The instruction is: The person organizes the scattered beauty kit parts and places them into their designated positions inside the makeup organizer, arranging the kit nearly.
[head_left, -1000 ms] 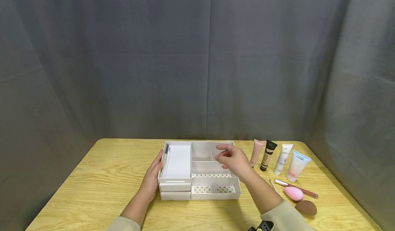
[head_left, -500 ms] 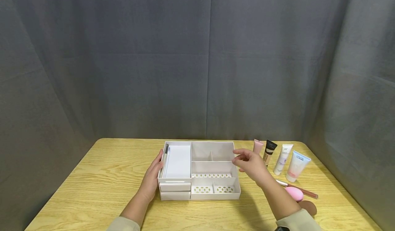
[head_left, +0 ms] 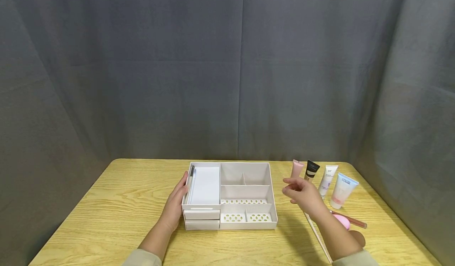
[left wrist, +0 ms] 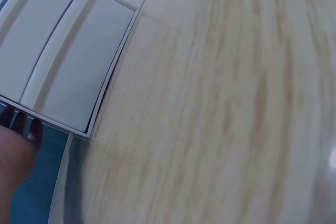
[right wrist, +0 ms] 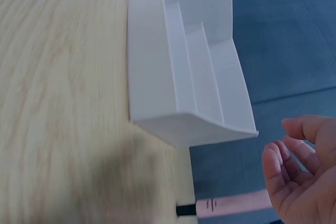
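A white desktop organizer [head_left: 248, 225] stands in the middle of the wooden table, its stepped compartments on the right and two small drawers [head_left: 202, 215] low on the left. My left hand [head_left: 174, 206] rests along its left side; in the left wrist view the fingertips [left wrist: 35, 129] touch the edge beside the drawers. Two slim pen-like sticks [head_left: 189, 185] lie in the narrow left slot. Right of the organizer hovers my right hand [head_left: 306, 197], fingers loosely bent and holding nothing, in front of a pink tube [head_left: 296, 169] and a black-and-beige tube [head_left: 311, 170].
A white tube [head_left: 328, 181] and a pale blue-pink tube [head_left: 343, 191] stand at the right. Closer lie a brown-handled stick [head_left: 352, 220], a pink makeup sponge [head_left: 343, 220], a brown sponge [head_left: 358, 237] and a long thin stick [head_left: 318, 236]. Grey curtains [head_left: 185, 100] surround the table.
My right hand has moved right, from over the organizer's compartments to beside the upright tubes. My left hand and the organizer stay where they were.
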`<state>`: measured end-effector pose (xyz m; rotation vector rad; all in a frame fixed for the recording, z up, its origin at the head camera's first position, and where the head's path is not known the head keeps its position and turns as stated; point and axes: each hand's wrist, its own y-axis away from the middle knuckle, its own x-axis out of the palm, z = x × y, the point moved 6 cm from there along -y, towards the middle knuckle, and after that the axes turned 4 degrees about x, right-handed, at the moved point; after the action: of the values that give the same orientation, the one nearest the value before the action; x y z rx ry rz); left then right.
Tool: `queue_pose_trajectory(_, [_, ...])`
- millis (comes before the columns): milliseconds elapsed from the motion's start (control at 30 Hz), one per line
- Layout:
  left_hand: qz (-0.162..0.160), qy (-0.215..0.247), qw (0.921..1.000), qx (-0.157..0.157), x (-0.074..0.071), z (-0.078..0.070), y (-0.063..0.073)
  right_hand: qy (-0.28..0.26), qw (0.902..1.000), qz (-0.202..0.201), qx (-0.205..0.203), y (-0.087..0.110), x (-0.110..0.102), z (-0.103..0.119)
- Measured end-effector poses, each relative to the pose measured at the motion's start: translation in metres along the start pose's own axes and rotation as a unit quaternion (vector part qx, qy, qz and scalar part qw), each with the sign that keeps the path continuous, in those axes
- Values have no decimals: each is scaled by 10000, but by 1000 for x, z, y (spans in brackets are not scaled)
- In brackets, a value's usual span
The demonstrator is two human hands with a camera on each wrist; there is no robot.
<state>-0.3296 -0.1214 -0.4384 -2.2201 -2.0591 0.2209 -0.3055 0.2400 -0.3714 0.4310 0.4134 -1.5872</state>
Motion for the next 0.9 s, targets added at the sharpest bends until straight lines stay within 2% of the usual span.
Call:
queue_pose_trajectory(400, [-9, 11, 10000, -11, 0, 1, -1, 367, 9988, -55, 328, 11, -19, -32])
queue_pose_trajectory(700, [-4, -15, 10000, -16, 0, 0, 0, 531, 9969, -43, 585, 16, -24, -52])
queue_pose_trajectory(900, [1, -43, 10000, -54, 0, -1, 1, 1000, 9914, -78, 839, 18, -25, -70])
